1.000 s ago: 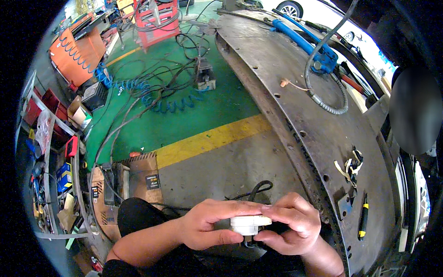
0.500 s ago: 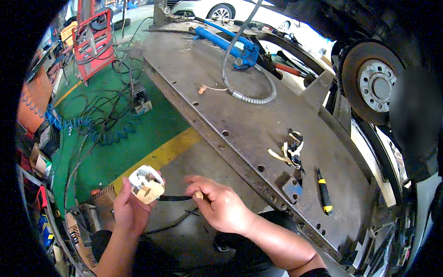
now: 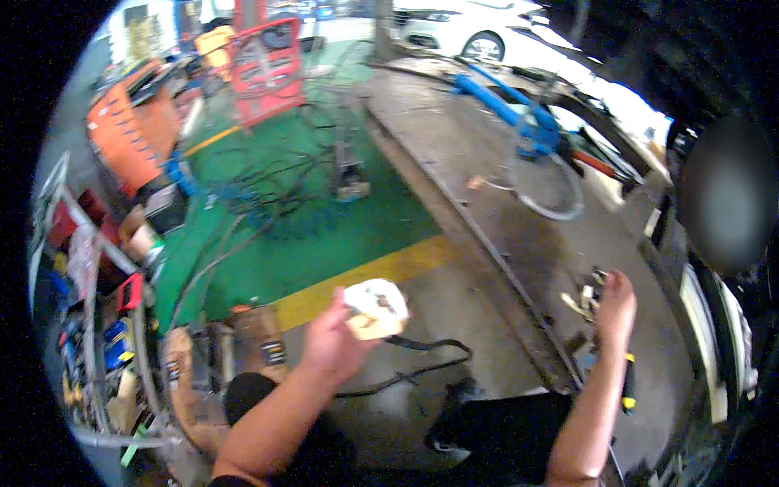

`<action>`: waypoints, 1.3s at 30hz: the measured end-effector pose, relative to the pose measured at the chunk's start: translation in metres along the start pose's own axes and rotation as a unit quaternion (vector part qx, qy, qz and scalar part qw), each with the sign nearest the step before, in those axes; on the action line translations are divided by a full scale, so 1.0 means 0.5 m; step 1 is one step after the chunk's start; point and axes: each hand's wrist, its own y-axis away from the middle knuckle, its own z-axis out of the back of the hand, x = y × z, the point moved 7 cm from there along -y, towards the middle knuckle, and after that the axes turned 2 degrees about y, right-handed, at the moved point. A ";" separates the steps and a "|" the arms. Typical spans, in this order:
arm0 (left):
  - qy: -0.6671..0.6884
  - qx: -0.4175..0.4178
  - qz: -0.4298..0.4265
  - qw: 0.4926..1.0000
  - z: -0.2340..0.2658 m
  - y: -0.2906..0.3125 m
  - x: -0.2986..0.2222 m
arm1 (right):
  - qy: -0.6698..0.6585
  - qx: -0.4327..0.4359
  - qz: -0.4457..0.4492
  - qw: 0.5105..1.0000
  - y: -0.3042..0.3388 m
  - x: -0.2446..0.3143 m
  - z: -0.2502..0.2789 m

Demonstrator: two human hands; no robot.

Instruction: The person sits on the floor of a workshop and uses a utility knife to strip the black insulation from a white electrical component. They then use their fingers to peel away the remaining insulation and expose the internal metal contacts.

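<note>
My left hand (image 3: 329, 342) is closed round a white and cream, hollow rounded piece (image 3: 376, 310); its exact kind is blurred. A black strip (image 3: 438, 344) shows just beyond it, above the floor; I cannot tell whether the two are joined. Over the big metal plate (image 3: 442, 122) on the right, my right hand (image 3: 618, 307) reaches beside a small heap of black and cream strip scraps (image 3: 578, 307). Its fingers are smeared, and whether they hold anything is unclear. A black and yellow utility knife (image 3: 629, 381) lies by my right forearm, partly covered by it.
On the plate's far part rests a blue hydraulic pump (image 3: 487, 99) with a grey hose (image 3: 560, 214). A red cart (image 3: 268, 73) stands on the green floor (image 3: 316, 252) among tangled cables. Tools fill a rack (image 3: 97, 325) at left. A white car (image 3: 462, 28) is behind.
My right hand has swung rightward from near the left one to the scraps on the plate. The view has turned left, and the left hand still holds the white piece.
</note>
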 end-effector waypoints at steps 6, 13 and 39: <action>0.075 0.107 0.054 0.990 -0.045 0.044 -0.027 | 0.011 -0.053 0.055 0.997 -0.014 -0.035 -0.007; 0.189 0.192 0.119 0.956 -0.063 0.064 -0.013 | -0.186 -0.091 0.195 0.959 0.199 0.249 0.011; -0.025 0.138 0.044 0.989 -0.105 0.072 0.034 | -0.452 0.261 0.336 0.784 0.394 0.399 -0.047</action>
